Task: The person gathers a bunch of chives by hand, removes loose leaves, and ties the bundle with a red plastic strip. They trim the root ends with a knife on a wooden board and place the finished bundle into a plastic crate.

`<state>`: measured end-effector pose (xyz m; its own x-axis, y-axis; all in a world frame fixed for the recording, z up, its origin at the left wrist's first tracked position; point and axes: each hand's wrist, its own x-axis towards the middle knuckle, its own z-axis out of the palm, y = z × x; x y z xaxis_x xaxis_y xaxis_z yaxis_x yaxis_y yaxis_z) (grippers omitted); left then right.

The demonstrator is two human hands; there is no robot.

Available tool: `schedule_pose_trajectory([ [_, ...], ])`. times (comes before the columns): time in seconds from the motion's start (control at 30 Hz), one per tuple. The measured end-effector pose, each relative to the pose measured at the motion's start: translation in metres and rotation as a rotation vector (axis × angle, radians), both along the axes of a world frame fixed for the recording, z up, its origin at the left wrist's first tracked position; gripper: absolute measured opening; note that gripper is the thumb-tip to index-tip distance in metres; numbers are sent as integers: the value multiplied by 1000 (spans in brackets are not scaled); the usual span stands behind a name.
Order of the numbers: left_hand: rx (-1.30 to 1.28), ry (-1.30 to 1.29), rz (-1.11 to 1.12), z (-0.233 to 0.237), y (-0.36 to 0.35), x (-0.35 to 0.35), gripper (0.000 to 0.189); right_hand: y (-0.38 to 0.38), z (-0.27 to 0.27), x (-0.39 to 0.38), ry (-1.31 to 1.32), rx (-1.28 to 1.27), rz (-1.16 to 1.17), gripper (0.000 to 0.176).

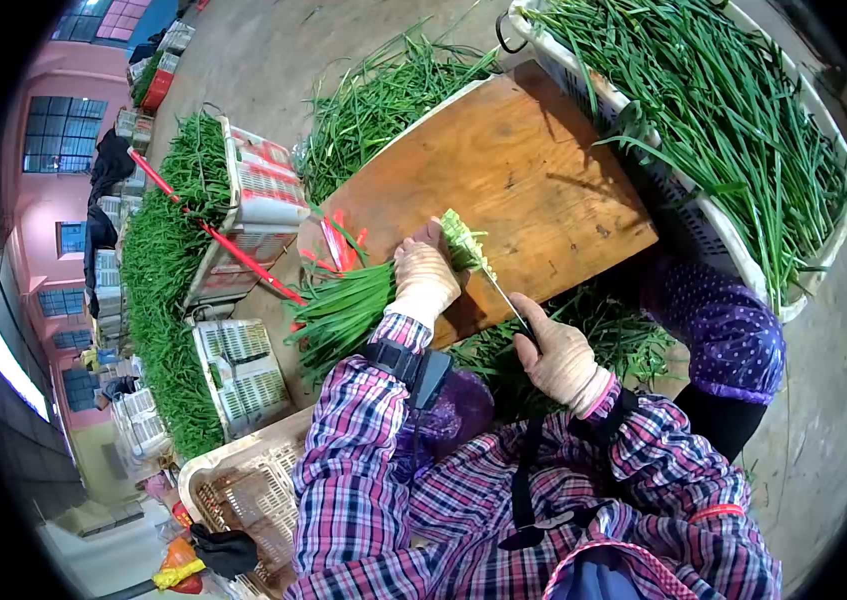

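My left hand [424,267], in a pale glove, is closed around a bunch of garlic chives [348,312] near its cut end. The leaves trail off to the left, past the edge of the wooden board [503,165]. Pale stem ends [461,238] stick out beyond my fingers over the board. A knife [506,300] is in my right hand [558,358], gripped by its dark handle. Its blade points up and left, with the tip right at the stem ends. Red strips [338,243] lie at the board's left corner.
A white basket [708,215] heaped with long green leaves stands at the right. Loose greens [373,105] lie behind the board, and more [583,335] beneath its front edge. White crates [268,180] and piled greens [158,290] line the left. A beige basket [213,470] sits lower left.
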<state>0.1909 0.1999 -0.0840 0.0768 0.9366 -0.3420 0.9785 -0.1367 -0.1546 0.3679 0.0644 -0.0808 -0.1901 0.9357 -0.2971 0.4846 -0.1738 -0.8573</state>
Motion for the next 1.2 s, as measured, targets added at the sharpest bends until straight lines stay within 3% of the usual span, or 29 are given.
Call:
schedule_pose_trajectory([
  [0.23, 5, 28, -83, -13, 4, -7, 80, -4, 2, -3, -43, -21, 6, 53],
  [0.47, 32, -16, -29, -23, 3, -10, 78, -6, -6, -12, -52, 71, -48, 52],
  [0.6, -34, 107, 51, -29, 10, -12, 78, 14, -6, -22, -64, -12, -24, 47],
  [0.63, -53, 120, 103, -20, 11, -6, 77, 20, -9, -24, -38, 107, -77, 45],
  [0.67, -113, 19, 135, -8, 13, -4, 76, 28, -10, -24, -62, 58, -32, 45],
  [0.9, -78, 107, 64, -8, 13, -2, 75, 16, -1, -12, -63, -57, 11, 41],
  [1.07, -79, 45, 35, -3, 15, 1, 60, 53, -23, -30, -45, -11, -29, 35],
  [1.2, -38, 18, -5, -2, 13, -1, 67, 56, -19, -22, -36, -33, 1, 36],
])
